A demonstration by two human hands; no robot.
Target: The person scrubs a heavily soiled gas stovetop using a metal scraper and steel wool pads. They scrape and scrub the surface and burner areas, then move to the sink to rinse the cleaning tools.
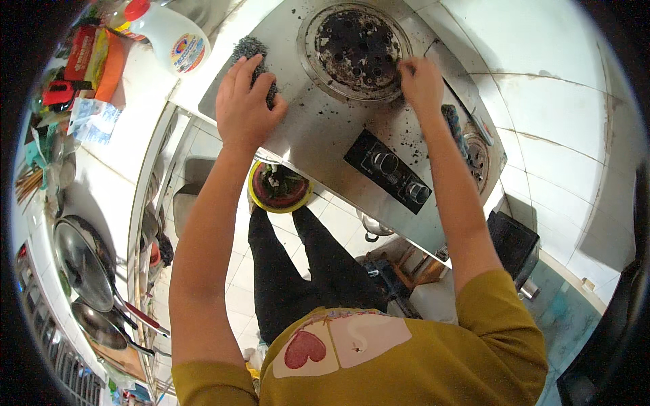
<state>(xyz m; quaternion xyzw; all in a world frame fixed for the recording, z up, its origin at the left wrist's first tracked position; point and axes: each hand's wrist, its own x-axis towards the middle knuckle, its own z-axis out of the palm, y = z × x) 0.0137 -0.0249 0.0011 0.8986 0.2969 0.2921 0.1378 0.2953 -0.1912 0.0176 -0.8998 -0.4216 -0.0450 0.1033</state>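
My left hand rests on a dark steel-wool scouring pad at the left edge of the stainless-steel gas stove; its fingers curl over the pad. At the rim of the round, charred burner is my right hand, fingers bent together; whether something small is between them cannot be told. Black crumbs lie scattered over the steel. Below the burner sits a black control panel with two knobs. A dark cloth or pad lies beyond my right forearm, beside a second burner.
On the left counter stand a white cleaner bottle with a red cap, packets and frying pans. A yellow-rimmed bin is on the floor by my legs. Right of the stove are a tiled wall and a black box-shaped item.
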